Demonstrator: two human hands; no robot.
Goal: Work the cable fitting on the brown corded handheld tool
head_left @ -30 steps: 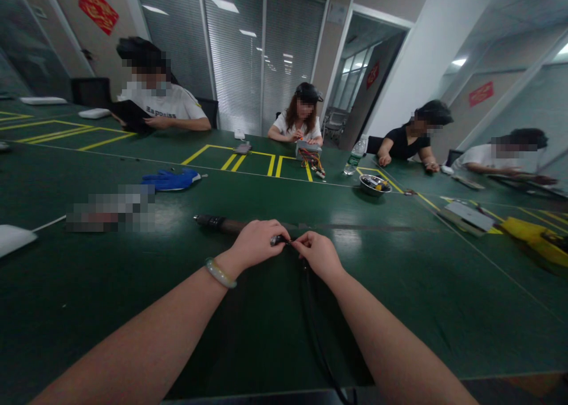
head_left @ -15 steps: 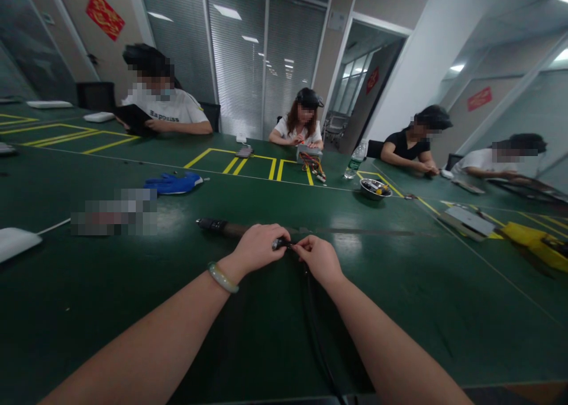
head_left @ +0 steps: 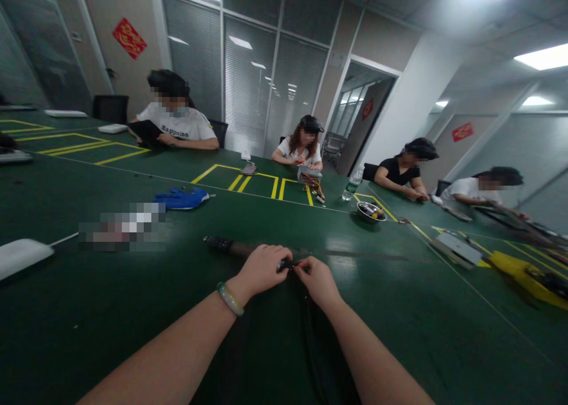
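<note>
My left hand (head_left: 266, 270) and my right hand (head_left: 317, 282) meet over the green table, their fingertips pinching a small black connector (head_left: 284, 265) from both sides. A thin black cable (head_left: 310, 334) runs from the connector toward me and down across the table. Just behind my left hand lies a long dark cylindrical tool (head_left: 231, 247), its far end pointing left. A pale green bangle (head_left: 229, 298) circles my left wrist.
A blue glove (head_left: 181, 198) and a pixelated object (head_left: 122, 227) lie left of my hands. Ahead stand a metal bowl (head_left: 370, 212), a water bottle (head_left: 352, 184) and a wired metal box (head_left: 309, 177). A yellow object (head_left: 528, 281) lies right. Several co-workers (head_left: 302, 148) sit around the table.
The whole scene has shifted lower in view as my head tilted upward. My hands stay together on the connector, with no clear change in grip.
</note>
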